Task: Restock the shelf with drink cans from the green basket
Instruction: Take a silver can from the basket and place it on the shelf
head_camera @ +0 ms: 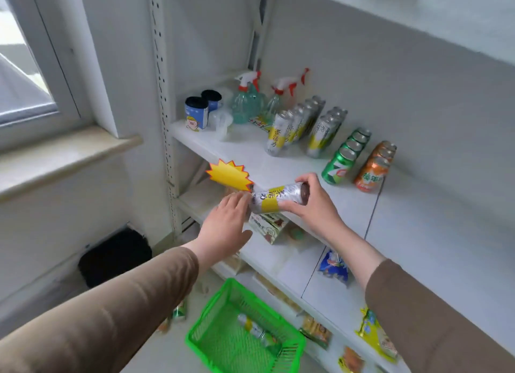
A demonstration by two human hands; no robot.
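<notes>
- Right hand [312, 205] grips one silver can [274, 198] lying sideways at the shelf [278, 169] edge.
- Left hand [225, 222], fingers straight, touches its end.
- Basket [211, 342] on the floor holds two cans.

Both arms wear long sleeves of a plain tan-brown, soft-looking fabric with no print, logo or buttons showing. The left sleeve [111, 311] ends in a simple edge without a visible cuff band and shows gentle folds along the forearm. The right sleeve [434, 317] is the same cloth and colour, ending above the wrist, and both hands [225, 227] [315, 205] are bare, with no rings, watch or gloves.
</notes>
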